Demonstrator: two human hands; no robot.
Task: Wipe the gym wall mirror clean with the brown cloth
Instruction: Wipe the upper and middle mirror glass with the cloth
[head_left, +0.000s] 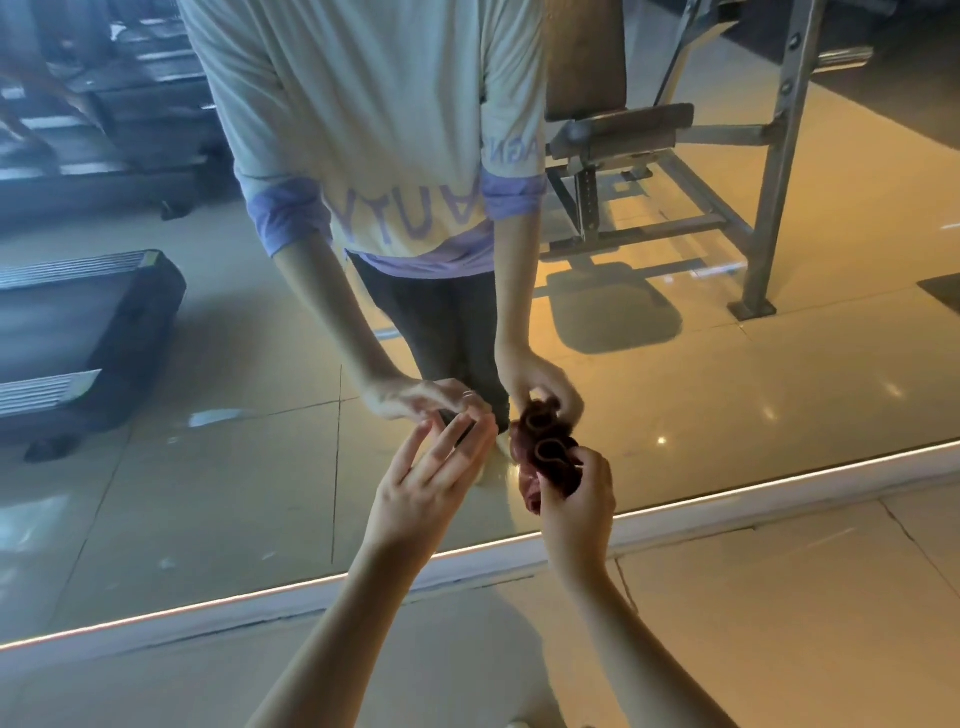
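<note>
The wall mirror (218, 488) fills most of the view, its lower edge running just above the floor. A bunched brown cloth (551, 460) is pressed against the glass low down, gripped by my right hand (579, 499). My left hand (426, 483) hovers just left of the cloth with fingers spread, fingertips at or near the glass, holding nothing. The mirror shows the reflection of both hands, the cloth and a person's torso in a pale T-shirt.
A pale strip (727, 491) borders the mirror's bottom edge above the tiled floor (779, 597). Reflected in the glass are a weight bench frame (649, 171) on the right and treadmills (88, 332) on the left.
</note>
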